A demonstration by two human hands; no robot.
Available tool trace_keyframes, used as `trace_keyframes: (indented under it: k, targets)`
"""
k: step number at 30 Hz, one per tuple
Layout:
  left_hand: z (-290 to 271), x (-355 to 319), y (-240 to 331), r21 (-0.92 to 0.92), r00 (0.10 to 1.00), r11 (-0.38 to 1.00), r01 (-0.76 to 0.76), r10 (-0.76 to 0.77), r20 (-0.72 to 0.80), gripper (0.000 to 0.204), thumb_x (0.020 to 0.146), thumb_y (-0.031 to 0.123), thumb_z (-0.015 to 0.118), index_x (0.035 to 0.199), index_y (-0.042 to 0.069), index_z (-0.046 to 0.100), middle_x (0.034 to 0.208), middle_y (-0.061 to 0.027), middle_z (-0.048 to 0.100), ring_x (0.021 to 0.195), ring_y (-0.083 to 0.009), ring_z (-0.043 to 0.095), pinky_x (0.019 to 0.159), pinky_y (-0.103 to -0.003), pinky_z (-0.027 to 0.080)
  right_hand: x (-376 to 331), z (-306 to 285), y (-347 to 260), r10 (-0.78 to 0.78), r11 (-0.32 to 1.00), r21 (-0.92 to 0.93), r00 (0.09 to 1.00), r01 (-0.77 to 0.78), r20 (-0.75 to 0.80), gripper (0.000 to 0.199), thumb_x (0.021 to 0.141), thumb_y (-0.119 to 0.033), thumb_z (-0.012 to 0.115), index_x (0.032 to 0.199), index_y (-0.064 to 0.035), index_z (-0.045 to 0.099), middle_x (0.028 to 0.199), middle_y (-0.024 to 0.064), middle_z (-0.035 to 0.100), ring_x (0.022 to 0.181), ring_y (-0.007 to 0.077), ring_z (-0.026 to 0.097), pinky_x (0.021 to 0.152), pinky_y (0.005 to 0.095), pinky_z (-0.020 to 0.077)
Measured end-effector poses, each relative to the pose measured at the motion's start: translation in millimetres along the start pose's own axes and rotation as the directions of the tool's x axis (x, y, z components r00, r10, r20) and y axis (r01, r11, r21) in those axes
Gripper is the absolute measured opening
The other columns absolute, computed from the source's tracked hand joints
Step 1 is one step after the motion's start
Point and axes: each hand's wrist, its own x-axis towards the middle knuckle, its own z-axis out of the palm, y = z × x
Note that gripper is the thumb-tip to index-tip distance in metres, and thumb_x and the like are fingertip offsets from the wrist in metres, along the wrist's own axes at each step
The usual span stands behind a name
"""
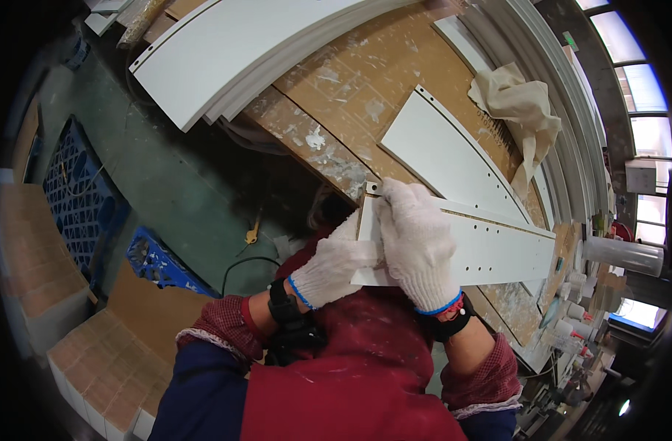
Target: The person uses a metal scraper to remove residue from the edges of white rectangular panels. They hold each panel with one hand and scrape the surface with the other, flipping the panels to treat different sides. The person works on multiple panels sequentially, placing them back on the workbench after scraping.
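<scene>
A white panel (501,253), grooved along its far side and dotted with dark holes, is held in front of a person's body, beside a brown, paint-marked surface (384,70). Its left end is grasped by both hands, gloved in white knit. The left hand (337,264) is angled inward and pressed to the short end; the right hand (420,246) is laid across the face, knuckles up, fingers bent toward the far edge, fingertips hidden. The grip of each is closed on the panel. At the left, a blue plastic crate (167,264) is seen; at the right, a clear cylinder (623,255) and white bottles (577,311). Their contents cannot be made out.
</scene>
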Motion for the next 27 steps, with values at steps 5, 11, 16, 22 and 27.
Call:
trace_keyframes:
  k: [5,11,16,22,27]
  targets:
    - [18.0,-20.2,-18.8,0.062,0.993,0.992,-0.11,0.112,-0.03,0.052,0.08,0.025,0.07,0.127,0.01,0.054,0.125,-0.0132,0.058,0.116,-0.0337,0.056,0.097,-0.04,0.046,5.3,3.1,-18.2,-0.216,0.952,0.245,0.97,0.183,0.114,0.024,0.083,-0.004,0.06,0.107,-0.0063,0.062,0.091,0.014,0.062,0.084,0.0321,0.062,0.074,0.037,0.0506]
    - [9.1,-6.8,-10.8,-0.296,0.999,0.955,0.034,-0.033,0.007,0.027,0.076,0.019,0.076,0.097,0.003,0.072,0.126,-0.0218,0.056,0.124,-0.0362,0.05,0.103,-0.039,0.043,-4.7,3.9,11.7,0.1,0.995,0.007,0.987,-0.1,-0.122,0.018,0.086,-0.01,0.063,0.104,-0.0063,0.063,0.091,0.0154,0.064,0.082,0.0315,0.063,0.074,0.0366,0.051]
    - [9.2,-6.2,-5.9,-0.221,0.993,0.969,0.11,-0.118,-0.025,0.042,0.076,0.019,0.076,0.113,0.002,0.065,0.128,-0.0221,0.054,0.122,-0.0356,0.051,0.102,-0.039,0.043,-3.6,1.8,2.8,-0.16,0.986,0.026,0.983,0.163,-0.096,0.022,0.083,-0.004,0.062,0.106,-0.0066,0.062,0.088,0.0142,0.062,0.077,0.0318,0.062,0.068,0.0366,0.0506]
    - [8.3,-7.2,-7.7,-0.195,0.999,0.981,0.003,-0.009,-0.032,0.051,0.079,0.023,0.072,0.123,0.001,0.057,0.133,-0.0247,0.05,0.126,-0.0407,0.047,0.103,-0.04,0.041,-5.9,20.0,4.1,-0.055,0.985,0.144,0.964,0.095,-0.262,0.026,0.079,-0.002,0.064,0.105,-0.0052,0.061,0.084,0.0139,0.06,0.076,0.0326,0.061,0.068,0.0367,0.0506]
    - [9.5,-9.3,-8.5,-0.201,0.997,0.976,0.082,-0.082,0.008,0.053,0.078,0.025,0.072,0.125,0.004,0.056,0.134,-0.0213,0.049,0.125,-0.0381,0.048,0.1,-0.039,0.044,0.0,11.8,-8.7,-0.191,0.982,-0.009,0.981,0.191,-0.043,0.019,0.08,-0.006,0.058,0.099,-0.0047,0.058,0.083,0.0137,0.057,0.08,0.0312,0.059,0.068,0.0384,0.0493]
